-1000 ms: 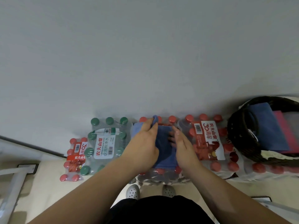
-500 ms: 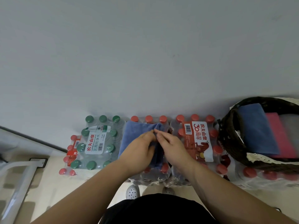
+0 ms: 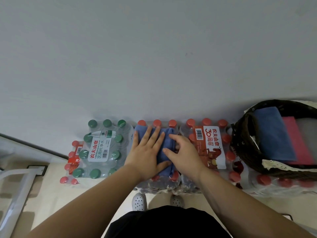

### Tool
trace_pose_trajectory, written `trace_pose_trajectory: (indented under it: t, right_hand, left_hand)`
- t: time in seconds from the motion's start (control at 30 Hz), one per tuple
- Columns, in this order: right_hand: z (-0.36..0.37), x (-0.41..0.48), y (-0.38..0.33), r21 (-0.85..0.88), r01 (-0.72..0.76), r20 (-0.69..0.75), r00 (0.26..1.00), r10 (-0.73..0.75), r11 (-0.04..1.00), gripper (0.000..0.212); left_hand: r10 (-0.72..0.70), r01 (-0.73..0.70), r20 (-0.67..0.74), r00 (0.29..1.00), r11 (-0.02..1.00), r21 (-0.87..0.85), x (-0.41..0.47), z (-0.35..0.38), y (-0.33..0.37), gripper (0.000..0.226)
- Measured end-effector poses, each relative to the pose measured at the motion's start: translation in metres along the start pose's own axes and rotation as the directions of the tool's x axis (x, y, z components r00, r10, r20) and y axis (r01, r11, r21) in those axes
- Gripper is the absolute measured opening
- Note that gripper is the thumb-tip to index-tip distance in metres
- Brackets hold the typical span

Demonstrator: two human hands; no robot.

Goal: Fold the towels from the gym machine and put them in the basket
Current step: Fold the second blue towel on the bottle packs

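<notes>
A folded blue towel (image 3: 167,146) lies on top of a pack of red-capped water bottles (image 3: 157,123) against the wall. My left hand (image 3: 145,152) presses flat on its left half, fingers straight and spread. My right hand (image 3: 183,153) rests on the towel's right edge, with its fingers curled over the fold. At the far right stands a dark wicker basket (image 3: 240,145); a folded blue towel (image 3: 271,134) and a folded pink towel (image 3: 298,141) lie inside it.
A green-capped bottle pack (image 3: 101,148) sits left of the towel, a red-labelled pack (image 3: 209,146) right of it. More red-capped bottles (image 3: 284,182) carry the basket. A white metal frame (image 3: 17,189) stands at the lower left. My white shoes (image 3: 139,201) show below.
The towel was folded over to a narrower strip. My left hand went from pinching its edge to lying flat on it, and my right hand shifted to the right edge.
</notes>
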State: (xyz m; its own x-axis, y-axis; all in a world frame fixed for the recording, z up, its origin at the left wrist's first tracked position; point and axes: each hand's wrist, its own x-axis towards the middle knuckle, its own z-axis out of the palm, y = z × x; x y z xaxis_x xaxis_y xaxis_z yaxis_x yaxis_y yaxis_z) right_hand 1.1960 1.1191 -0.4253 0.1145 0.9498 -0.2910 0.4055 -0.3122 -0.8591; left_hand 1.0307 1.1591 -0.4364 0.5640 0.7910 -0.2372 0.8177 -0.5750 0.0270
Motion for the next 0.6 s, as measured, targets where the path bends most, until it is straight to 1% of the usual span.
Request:
trace_pose_trajectory:
  t: [0.1,0.17,0.23,0.3,0.37,0.5,0.53,0.6]
  right_hand:
    - [0.002,-0.007,0.0,-0.094,0.075,0.001,0.997,-0.075,0.993,0.065]
    - [0.005,-0.011,0.001,-0.248,0.158,0.029,0.987,-0.155,0.956,0.071]
    - [0.01,-0.013,0.004,-0.49,0.215,0.127,0.976,-0.175,0.845,0.076]
    - [0.013,-0.013,0.008,-0.645,0.214,0.213,0.972,-0.096,0.733,0.08]
    - [0.015,-0.012,0.01,-0.704,0.201,0.238,0.97,-0.041,0.681,0.083]
    - [0.016,-0.01,0.013,-0.748,0.203,0.247,0.969,-0.019,0.632,0.09]
    - [0.015,-0.011,0.012,-0.751,0.207,0.25,0.968,-0.02,0.627,0.093]
    - [0.013,-0.012,0.009,-0.761,0.217,0.249,0.968,-0.034,0.612,0.096]
  left_hand:
    - [-0.027,0.027,0.028,0.999,1.0,0.008,0.004,0.009,0.008,0.094]
    - [-0.026,0.026,0.021,0.999,1.0,-0.004,0.006,0.011,0.009,0.09]
    - [-0.014,0.014,0.017,1.0,1.0,-0.023,0.007,0.011,0.009,0.087]
    - [-0.009,0.009,0.037,0.999,1.0,-0.018,0.007,0.013,0.008,0.092]
    - [-0.011,0.011,0.036,0.999,1.0,-0.019,0.008,0.014,0.008,0.094]
    - [0.001,0.001,0.046,0.999,0.999,-0.039,0.009,0.013,0.004,0.097]
    - [0.019,-0.017,0.032,0.999,0.998,-0.052,0.007,0.013,0.001,0.097]
    - [0.044,-0.049,-0.044,0.998,0.993,-0.103,-0.001,0.012,-0.007,0.091]
